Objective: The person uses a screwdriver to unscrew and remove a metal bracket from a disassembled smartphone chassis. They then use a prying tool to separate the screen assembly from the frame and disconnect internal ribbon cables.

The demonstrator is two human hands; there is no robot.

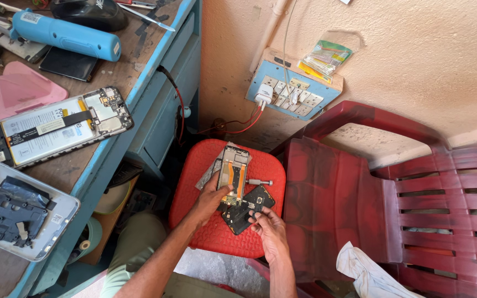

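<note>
My left hand grips the lower left side of an opened phone frame that lies on a red plastic stool. Orange flex strips run down the frame's middle. My right hand pinches a small part at the frame's bottom edge, over a black phone panel lying on the stool. A small metal tool rests just right of the frame. A grey sheet pokes out under the frame's left side.
A blue-edged workbench at left holds a disassembled phone with its battery exposed, a blue cylindrical tool, a pink pad and a back cover with parts. A red plastic chair with a white cloth stands right. A wall socket board hangs behind.
</note>
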